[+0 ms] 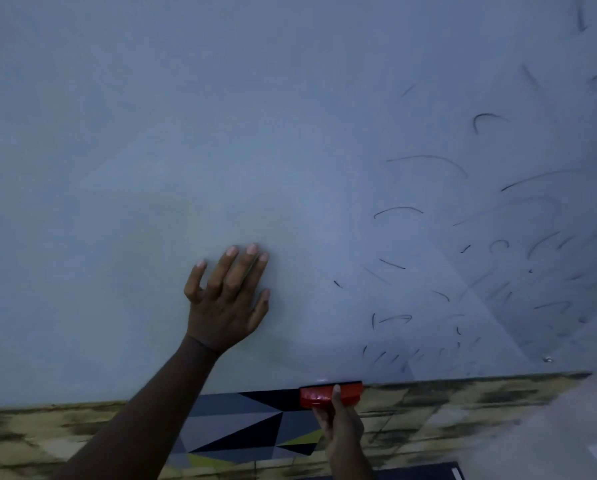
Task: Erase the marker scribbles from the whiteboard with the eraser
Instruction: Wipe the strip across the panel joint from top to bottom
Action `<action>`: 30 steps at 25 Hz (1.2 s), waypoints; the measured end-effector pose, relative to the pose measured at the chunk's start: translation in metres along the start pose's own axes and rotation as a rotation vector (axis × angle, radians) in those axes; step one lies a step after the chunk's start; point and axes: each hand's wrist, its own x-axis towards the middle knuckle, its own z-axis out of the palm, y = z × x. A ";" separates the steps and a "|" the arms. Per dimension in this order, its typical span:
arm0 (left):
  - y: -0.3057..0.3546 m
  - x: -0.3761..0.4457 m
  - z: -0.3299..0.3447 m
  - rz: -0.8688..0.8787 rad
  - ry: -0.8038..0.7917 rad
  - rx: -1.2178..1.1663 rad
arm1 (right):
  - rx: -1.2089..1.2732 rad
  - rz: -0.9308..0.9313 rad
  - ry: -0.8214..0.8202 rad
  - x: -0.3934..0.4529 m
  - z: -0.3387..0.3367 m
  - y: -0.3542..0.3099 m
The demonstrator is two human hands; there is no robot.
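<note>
The left hand (228,299) lies flat on the whiteboard (151,150) at lower centre, fingers straight and spread. The right hand (342,433) grasps the red eraser (330,395) at the board's bottom edge — one finger extended over its back. Marker scribbles (428,161) occupy the right half of the frame.

Red eraser (330,395), pale grey whiteboard (186,133), black scribbles (428,161), geometric grey-black-yellow mat (248,431)

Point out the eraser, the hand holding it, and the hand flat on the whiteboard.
eraser (349,393), head view, red body right of the finger.
right hand (342,427), head view, back of hand.
left hand (226,299), head view, back of hand.
</note>
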 end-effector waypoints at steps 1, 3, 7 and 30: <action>-0.001 -0.003 0.002 0.011 0.007 0.016 | 0.010 -0.029 0.028 -0.001 0.000 0.002; -0.001 -0.006 0.004 0.011 0.019 0.022 | 0.051 -0.129 0.077 -0.009 0.006 0.000; -0.001 -0.006 0.006 0.024 0.033 0.031 | -0.002 -0.511 0.122 -0.053 0.042 -0.033; -0.001 -0.009 0.003 0.023 0.013 -0.105 | -0.069 -0.966 0.141 -0.142 0.083 -0.086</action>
